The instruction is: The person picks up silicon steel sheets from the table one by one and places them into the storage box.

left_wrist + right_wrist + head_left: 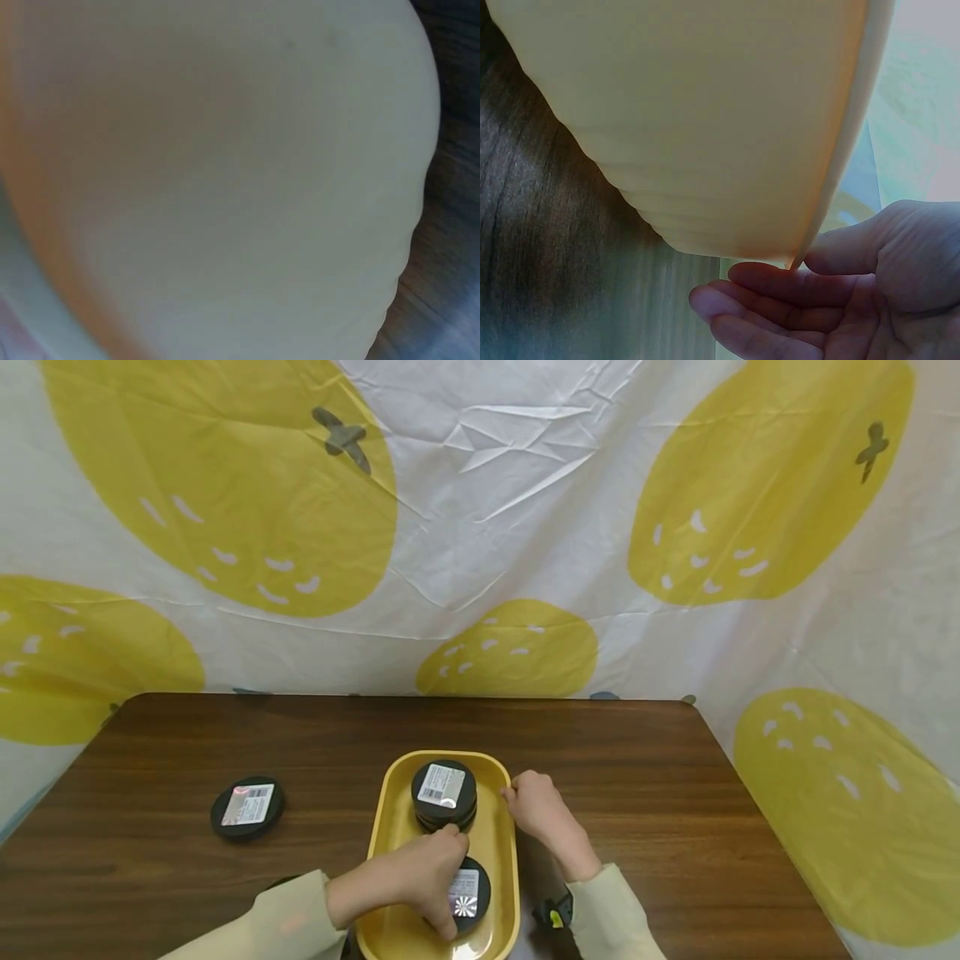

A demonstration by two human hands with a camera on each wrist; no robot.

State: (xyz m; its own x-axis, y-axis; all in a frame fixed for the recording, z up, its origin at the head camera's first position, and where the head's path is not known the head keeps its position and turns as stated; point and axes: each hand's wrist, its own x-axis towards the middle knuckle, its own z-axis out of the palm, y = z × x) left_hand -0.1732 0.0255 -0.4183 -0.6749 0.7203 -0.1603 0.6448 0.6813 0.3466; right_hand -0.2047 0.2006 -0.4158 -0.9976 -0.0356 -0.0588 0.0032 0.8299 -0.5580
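A yellow tray [513,860] with rounded corners sits on the brown table. At its far end stands a stack of black round discs [442,787], the top one bearing a white barcode label. My left hand [420,872] reaches into the nearer half and grips another labelled black disc [472,897], thumb on the near side and fingers on the far side. At the tray's right rim, my right hand [538,810] pinches the edge between thumb and forefinger; the right wrist view shows this hand [840,292] beneath the rim. Only the tray's wall [225,180] fills the left wrist view.
One more labelled black disc [247,807] lies on the table [150,760] to the left of the tray. Part of a dark object [279,882] shows behind my left sleeve. A white curtain [510,527] with yellow fruit prints hangs behind the table.
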